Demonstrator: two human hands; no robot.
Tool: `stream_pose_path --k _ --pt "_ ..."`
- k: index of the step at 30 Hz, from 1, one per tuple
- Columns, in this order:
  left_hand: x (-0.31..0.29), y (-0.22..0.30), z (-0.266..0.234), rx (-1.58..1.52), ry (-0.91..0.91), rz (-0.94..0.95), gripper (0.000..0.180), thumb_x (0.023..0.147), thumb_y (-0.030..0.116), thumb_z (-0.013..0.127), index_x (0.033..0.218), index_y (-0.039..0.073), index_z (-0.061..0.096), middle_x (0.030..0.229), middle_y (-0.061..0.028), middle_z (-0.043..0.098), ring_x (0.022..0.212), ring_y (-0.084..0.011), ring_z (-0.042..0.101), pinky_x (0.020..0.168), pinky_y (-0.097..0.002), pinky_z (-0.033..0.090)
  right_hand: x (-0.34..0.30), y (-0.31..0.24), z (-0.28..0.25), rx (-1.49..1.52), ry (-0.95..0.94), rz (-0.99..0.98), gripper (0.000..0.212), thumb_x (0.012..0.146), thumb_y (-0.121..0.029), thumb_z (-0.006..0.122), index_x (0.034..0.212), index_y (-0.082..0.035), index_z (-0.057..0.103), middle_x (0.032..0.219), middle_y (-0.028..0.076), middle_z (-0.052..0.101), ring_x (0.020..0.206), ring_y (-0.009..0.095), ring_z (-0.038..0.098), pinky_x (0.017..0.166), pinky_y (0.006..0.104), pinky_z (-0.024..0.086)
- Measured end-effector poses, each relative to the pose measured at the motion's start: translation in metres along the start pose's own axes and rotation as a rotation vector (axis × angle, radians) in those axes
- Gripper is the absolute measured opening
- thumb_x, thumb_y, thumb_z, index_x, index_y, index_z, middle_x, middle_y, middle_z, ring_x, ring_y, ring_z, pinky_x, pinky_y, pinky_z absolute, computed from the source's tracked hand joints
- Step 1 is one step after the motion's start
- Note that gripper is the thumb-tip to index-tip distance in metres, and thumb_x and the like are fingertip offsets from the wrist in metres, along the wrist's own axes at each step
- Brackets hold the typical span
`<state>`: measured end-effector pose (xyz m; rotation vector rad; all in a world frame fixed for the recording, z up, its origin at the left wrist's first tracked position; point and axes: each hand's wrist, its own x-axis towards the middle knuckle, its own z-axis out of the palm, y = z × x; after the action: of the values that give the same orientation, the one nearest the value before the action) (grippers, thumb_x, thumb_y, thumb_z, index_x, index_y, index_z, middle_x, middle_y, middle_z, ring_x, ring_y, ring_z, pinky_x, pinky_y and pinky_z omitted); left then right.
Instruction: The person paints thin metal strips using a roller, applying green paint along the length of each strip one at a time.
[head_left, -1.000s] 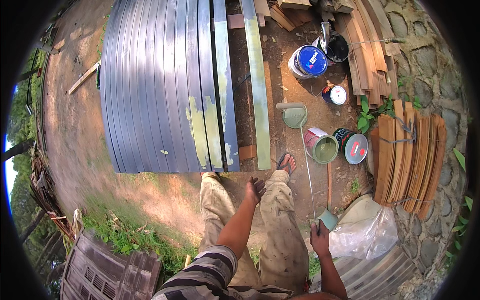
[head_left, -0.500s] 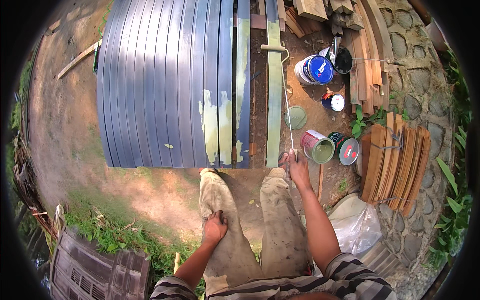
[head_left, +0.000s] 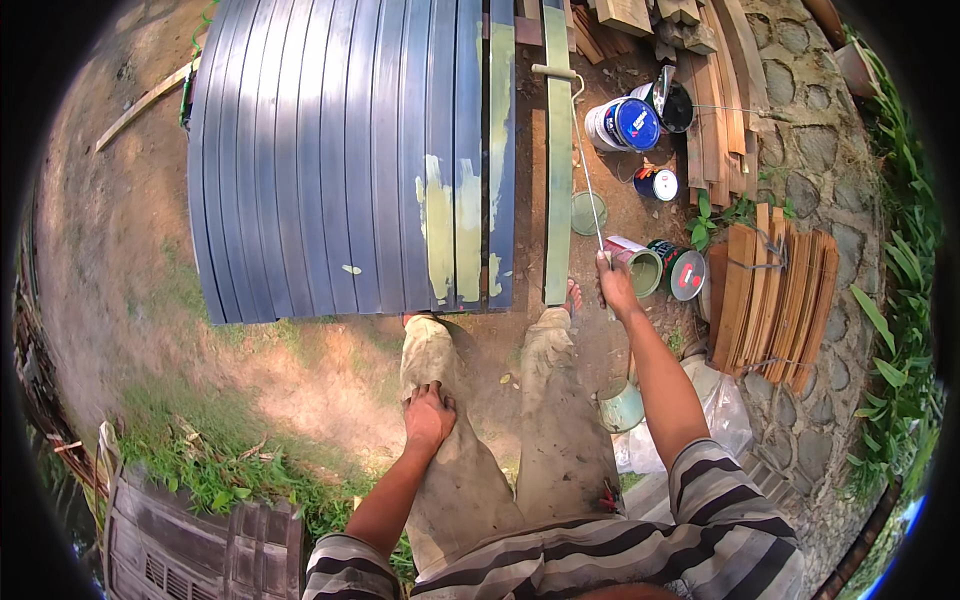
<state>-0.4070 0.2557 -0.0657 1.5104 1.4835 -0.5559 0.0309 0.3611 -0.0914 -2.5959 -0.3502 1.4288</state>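
My right hand [head_left: 617, 284] is closed round the lower end of the thin white handle of a paint roller [head_left: 553, 72]. The roller lies across a narrow plank [head_left: 558, 180] covered in pale green paint, near its far part. Just right of that hand, an open can [head_left: 644, 270] with green paint inside lies tilted. Flat on my left knee rests my left hand [head_left: 430, 415], fingers slightly apart and nothing in them. Left of the plank stretches a row of grey-blue boards [head_left: 330, 180]; the rightmost ones carry patches of pale green paint.
Beyond the open can stand a blue-lidded bucket [head_left: 636, 124], a dark bucket [head_left: 678, 108] and a small can [head_left: 656, 183]. A round green lid [head_left: 588, 213] lies by the plank. Bundled wood strips [head_left: 775, 290] lean at right, near a stone wall [head_left: 815, 200]. A pale container [head_left: 622, 408] sits by my right leg.
My right hand has shifted forward and to the right, tilting the roller's handle. The roller stays at about the same place on the plank. My view has shifted slightly; my left hand stays on my knee.
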Motion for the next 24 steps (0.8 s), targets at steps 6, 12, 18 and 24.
stream_pose_path --k 6,12,18,24 --pt "-0.002 -0.043 -0.02 0.079 -0.075 0.032 0.039 0.092 0.028 0.063 0.124 0.007 0.065 0.124 -0.0155 0.068 0.124 -0.0353 0.059 0.106 -0.0489 0.046 -0.126 0.258 0.017 -0.228 0.015 0.08 0.058 0.107 -0.05 0.049 0.116 0.005 0.064 0.115 0.034 0.065 0.114 0.051 0.06 0.099 0.0554 0.046" --pt "-0.006 -0.058 0.001 0.206 -0.171 0.072 0.037 0.09 0.032 0.061 0.118 0.007 0.065 0.126 -0.0148 0.067 0.126 -0.0333 0.059 0.104 -0.0496 0.048 -0.261 0.326 0.022 -0.226 -0.11 0.173 0.056 0.107 -0.05 0.05 0.116 0.004 0.063 0.112 0.033 0.065 0.11 0.051 0.06 0.095 0.0562 0.045" --pt "-0.004 -0.062 0.008 0.229 -0.139 0.115 0.033 0.091 0.029 0.059 0.115 0.007 0.065 0.123 -0.0159 0.067 0.124 -0.0349 0.06 0.101 -0.0494 0.05 -0.265 0.321 0.043 -0.21 0.026 -0.032 0.05 0.108 -0.045 0.051 0.109 0.003 0.063 0.095 0.029 0.068 0.096 0.053 0.062 0.086 0.0557 0.049" --pt "-0.005 -0.068 0.013 0.27 -0.138 0.126 0.034 0.092 0.031 0.058 0.115 0.006 0.064 0.124 -0.0185 0.066 0.124 -0.0377 0.059 0.103 -0.0506 0.05 -0.316 0.377 0.043 -0.19 0.023 -0.028 0.042 0.107 -0.039 0.056 0.105 0.002 0.063 0.092 0.028 0.068 0.09 0.05 0.064 0.08 0.0542 0.05"
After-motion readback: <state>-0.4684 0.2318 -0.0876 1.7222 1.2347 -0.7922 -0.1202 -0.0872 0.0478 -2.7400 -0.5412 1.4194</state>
